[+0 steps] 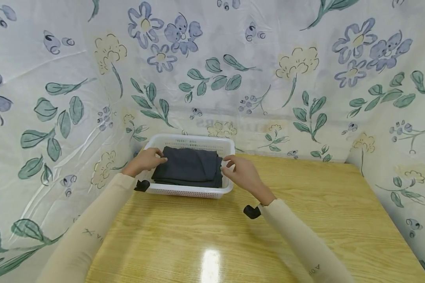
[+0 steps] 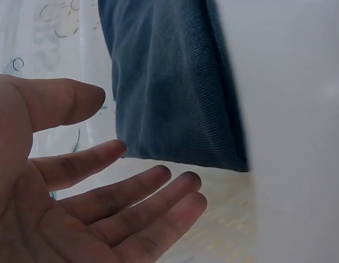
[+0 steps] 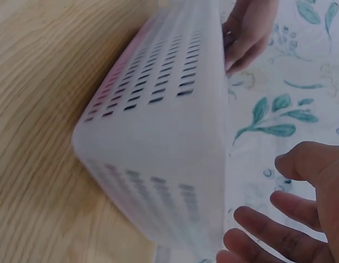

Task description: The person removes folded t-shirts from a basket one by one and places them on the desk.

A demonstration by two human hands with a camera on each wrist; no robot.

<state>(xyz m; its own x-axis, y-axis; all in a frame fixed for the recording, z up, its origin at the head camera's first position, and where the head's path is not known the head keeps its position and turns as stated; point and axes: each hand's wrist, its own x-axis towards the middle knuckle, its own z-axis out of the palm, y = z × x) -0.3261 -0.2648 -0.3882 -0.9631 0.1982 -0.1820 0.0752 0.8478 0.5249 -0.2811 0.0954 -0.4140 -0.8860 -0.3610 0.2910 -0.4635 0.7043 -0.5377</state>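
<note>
2 cream sleeves | white basket | folded dark cloth inside

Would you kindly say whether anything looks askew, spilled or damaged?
Nothing looks spilled or damaged. In the white plastic basket, the dark folded cloth is slightly uneven: at its right end, layers stick out past the top fold.

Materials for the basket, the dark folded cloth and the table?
Basket: likely plastic, smooth white; moulded slots, rounded corners.
Dark folded cloth: fabric, matte; fine ribbed texture up close, fibre unclear.
Table: wood or wood-look laminate, glossy; visible grain, bright reflection.
</note>
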